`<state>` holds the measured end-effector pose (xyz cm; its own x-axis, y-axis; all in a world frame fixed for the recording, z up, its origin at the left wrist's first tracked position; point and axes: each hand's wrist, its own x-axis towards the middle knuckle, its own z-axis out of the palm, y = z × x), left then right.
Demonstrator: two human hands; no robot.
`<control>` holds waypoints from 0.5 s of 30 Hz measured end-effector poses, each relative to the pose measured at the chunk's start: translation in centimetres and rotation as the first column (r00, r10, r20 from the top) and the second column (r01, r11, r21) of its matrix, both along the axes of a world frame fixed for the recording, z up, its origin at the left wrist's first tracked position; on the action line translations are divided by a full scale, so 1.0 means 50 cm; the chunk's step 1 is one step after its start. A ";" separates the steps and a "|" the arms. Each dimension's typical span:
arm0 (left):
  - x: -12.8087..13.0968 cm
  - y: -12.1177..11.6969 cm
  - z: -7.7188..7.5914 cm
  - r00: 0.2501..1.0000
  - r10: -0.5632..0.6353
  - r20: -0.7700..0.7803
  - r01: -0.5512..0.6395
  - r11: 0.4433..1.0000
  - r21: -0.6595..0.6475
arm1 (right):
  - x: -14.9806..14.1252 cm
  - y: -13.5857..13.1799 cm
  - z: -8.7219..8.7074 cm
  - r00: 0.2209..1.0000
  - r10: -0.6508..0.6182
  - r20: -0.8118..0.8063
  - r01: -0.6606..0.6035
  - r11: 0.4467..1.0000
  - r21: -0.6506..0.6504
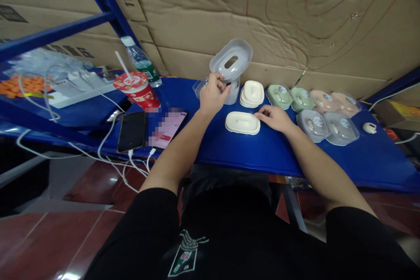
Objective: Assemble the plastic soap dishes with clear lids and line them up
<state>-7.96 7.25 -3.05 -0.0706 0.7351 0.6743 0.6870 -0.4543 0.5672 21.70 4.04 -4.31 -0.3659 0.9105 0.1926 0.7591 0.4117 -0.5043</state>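
My left hand (214,95) pinches the lower edge of a grey oval plastic piece (243,54) with a slot in its middle. That piece is tilted up, its face towards me, above a grey plastic stack (233,94) partly hidden behind the hand. A cream oval dish (243,123) lies flat on the table in front of me. Its right end is between the bent fingers and thumb of my right hand (274,118). Just behind it stands a small pile of cream dishes (252,94). Clear plastic pieces (198,88) lie left of the grey stack.
On the right sit lidded boxes in green (278,96), peach (324,100) and grey (313,126), beside a small white object (369,127). Left are a red cup (141,92) with a straw, a water bottle (142,61), two phones (131,131) and cables. Cardboard (203,8) walls the back.
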 end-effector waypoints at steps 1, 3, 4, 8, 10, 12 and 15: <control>0.000 -0.004 0.001 1.000 -0.007 -0.008 0.007 0.999 0.031 | 0.000 0.000 0.000 0.998 -0.036 -0.046 0.038 0.998 0.052; 0.001 -0.012 0.005 0.999 -0.025 -0.031 0.028 0.995 0.097 | 0.002 0.001 -0.002 0.984 -0.101 -0.145 0.124 0.979 0.159; 0.000 -0.016 0.007 0.998 -0.038 -0.049 0.044 0.991 0.129 | 0.004 0.002 -0.003 0.974 -0.122 -0.193 0.161 0.966 0.201; -0.001 -0.026 0.017 0.981 -0.112 -0.160 0.146 0.966 0.213 | 0.009 0.009 -0.011 0.935 -0.106 -0.339 0.207 0.938 0.277; -0.001 -0.031 0.022 0.968 -0.134 -0.212 0.182 0.957 0.226 | 0.009 0.011 -0.016 0.925 -0.075 -0.371 0.189 0.941 0.281; -0.002 -0.036 0.027 0.956 -0.142 -0.256 0.201 0.954 0.223 | 0.007 0.010 -0.020 0.920 -0.047 -0.389 0.166 0.946 0.278; -0.003 -0.047 0.033 0.940 -0.142 -0.310 0.205 0.962 0.180 | 0.002 0.003 -0.020 0.910 -0.007 -0.415 0.144 0.943 0.300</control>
